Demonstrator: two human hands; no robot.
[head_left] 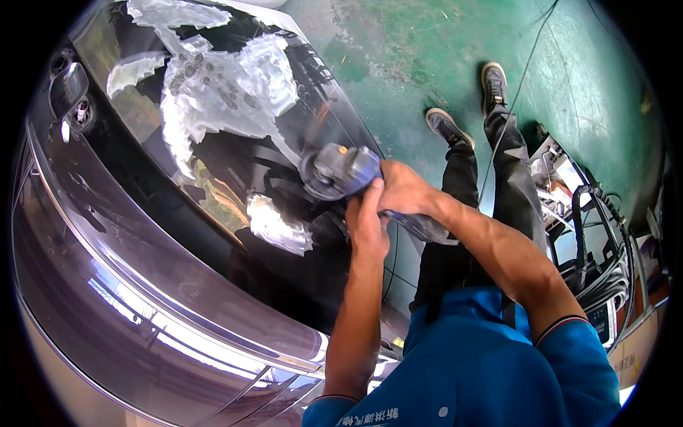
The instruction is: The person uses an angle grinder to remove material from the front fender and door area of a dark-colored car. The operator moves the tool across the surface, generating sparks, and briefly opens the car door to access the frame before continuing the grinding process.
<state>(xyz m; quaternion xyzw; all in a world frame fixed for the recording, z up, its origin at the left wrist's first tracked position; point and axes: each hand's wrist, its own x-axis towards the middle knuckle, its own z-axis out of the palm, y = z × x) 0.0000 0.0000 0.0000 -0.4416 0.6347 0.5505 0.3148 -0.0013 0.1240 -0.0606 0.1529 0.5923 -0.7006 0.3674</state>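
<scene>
While the grinder point(341, 169) sits over the dark car panel point(284, 281), near patches of bare metal point(228, 92), the right hand point(405, 186) closes over its body and the left hand point(367, 222) grips it just beside. White lettering point(366, 415) crosses the blue shirt point(469, 349); dark characters mark the brown cardboard point(644, 349).

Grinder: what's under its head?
A dark car panel, with a silvery strip running up to the grinder. The patch directly beneath is covered, so its finish can't be seen.
</scene>
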